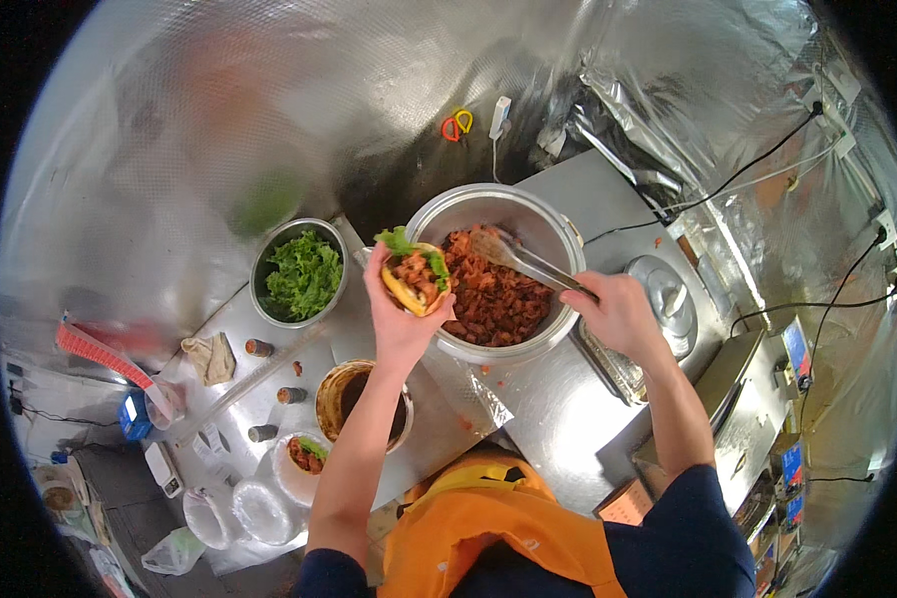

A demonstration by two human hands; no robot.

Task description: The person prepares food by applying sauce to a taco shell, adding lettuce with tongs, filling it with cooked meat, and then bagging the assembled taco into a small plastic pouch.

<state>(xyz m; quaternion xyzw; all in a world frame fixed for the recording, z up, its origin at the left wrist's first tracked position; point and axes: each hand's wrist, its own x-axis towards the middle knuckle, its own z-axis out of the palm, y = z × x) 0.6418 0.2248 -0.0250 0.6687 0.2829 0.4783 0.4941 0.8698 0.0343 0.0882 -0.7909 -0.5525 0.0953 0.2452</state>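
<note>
My left hand (406,327) is closed around a filled bun (417,281), a split golden bread packed with chopped reddish meat and green lettuce. It is held up at the left rim of a large metal pot (530,213). Inside the pot lies a heap of reddish-brown chopped meat (503,311). My right hand (616,311) grips metal tongs (534,265) by the handle at the pot's right side. The tongs' tips reach over the meat; whether they pinch any cannot be told. Left of my left hand, a steel bowl (257,296) holds lettuce leaves (304,274).
Under my left forearm sits a pot of dark sauce (406,415). Another filled bun (307,454) lies in white wrapping, beside clear plastic containers (261,511). Several small jars (291,396) and a folded cloth (208,359) stand leftward. A metal lid (665,299) is at right; scissors (456,125) behind.
</note>
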